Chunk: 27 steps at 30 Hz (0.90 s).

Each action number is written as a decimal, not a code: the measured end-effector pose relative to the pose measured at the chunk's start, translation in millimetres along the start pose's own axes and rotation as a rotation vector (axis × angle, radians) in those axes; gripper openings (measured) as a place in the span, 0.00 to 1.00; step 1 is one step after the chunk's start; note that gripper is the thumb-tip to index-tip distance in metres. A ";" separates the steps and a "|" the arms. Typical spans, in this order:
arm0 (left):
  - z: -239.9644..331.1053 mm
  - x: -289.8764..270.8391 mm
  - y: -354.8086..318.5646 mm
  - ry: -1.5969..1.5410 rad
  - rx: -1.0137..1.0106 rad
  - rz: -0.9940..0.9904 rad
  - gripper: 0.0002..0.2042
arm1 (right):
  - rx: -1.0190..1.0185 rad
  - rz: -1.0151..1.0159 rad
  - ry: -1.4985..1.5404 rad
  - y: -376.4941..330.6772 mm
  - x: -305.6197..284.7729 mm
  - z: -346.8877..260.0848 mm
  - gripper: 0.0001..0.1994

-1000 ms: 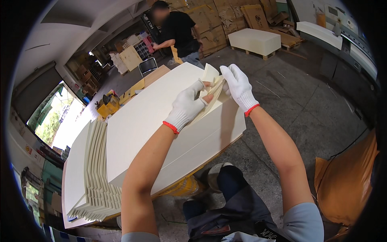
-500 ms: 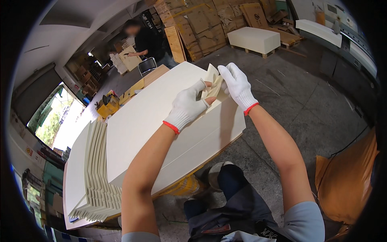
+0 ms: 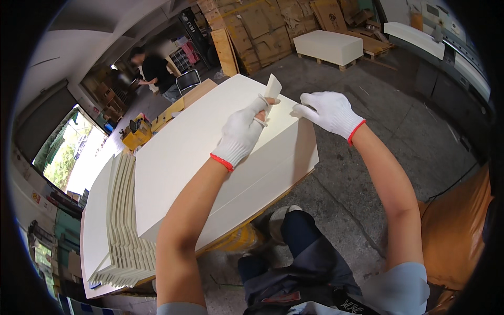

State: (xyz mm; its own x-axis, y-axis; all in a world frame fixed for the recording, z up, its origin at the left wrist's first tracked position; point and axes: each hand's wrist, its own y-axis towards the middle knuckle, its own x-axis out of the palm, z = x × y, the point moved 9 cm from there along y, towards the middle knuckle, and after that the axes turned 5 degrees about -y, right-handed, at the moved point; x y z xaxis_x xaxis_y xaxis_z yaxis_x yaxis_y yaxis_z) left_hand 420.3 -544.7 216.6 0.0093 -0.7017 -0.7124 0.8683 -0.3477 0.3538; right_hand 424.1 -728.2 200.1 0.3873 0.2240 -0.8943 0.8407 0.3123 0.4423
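A large stack of white paper sheets [image 3: 194, 136] stands before me, with its near side facing me. My left hand [image 3: 241, 128], in a white glove with bare thumb and fingertip showing, pinches a few lifted paper sheets [image 3: 272, 89] whose corner curls upward near the stack's right end. My right hand [image 3: 331, 113], also gloved in white with a red cuff, is just right of the stack's far right corner. Its thumb stands apart from the bent fingers and nothing shows between them.
Fanned bundles of paper [image 3: 123, 210] lie left of the stack. Beyond it are a yellow box of tools [image 3: 137, 135] and a chair [image 3: 188, 80]. A person [image 3: 155, 73] stands farther back. Another paper block [image 3: 329, 47] rests on a pallet; orange sheeting [image 3: 457, 231] hangs at right.
My right hand has come away from the curled sheets and moved right. My left hand keeps the sheets, now in a tighter pinch. The person in the background has shifted left.
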 end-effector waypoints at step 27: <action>9.6 2.7 -1.2 0.082 -0.022 -0.071 0.21 | 0.359 0.246 1.032 15.6 28.8 10.6 0.25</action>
State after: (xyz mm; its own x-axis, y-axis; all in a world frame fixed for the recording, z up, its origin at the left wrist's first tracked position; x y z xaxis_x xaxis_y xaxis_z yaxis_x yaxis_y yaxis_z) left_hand 414.5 -552.2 220.1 -0.0127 -0.6224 -0.7826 0.8788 -0.3804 0.2883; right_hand 452.4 -726.6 180.5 0.1992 0.9533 -0.2270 0.9093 -0.0934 0.4056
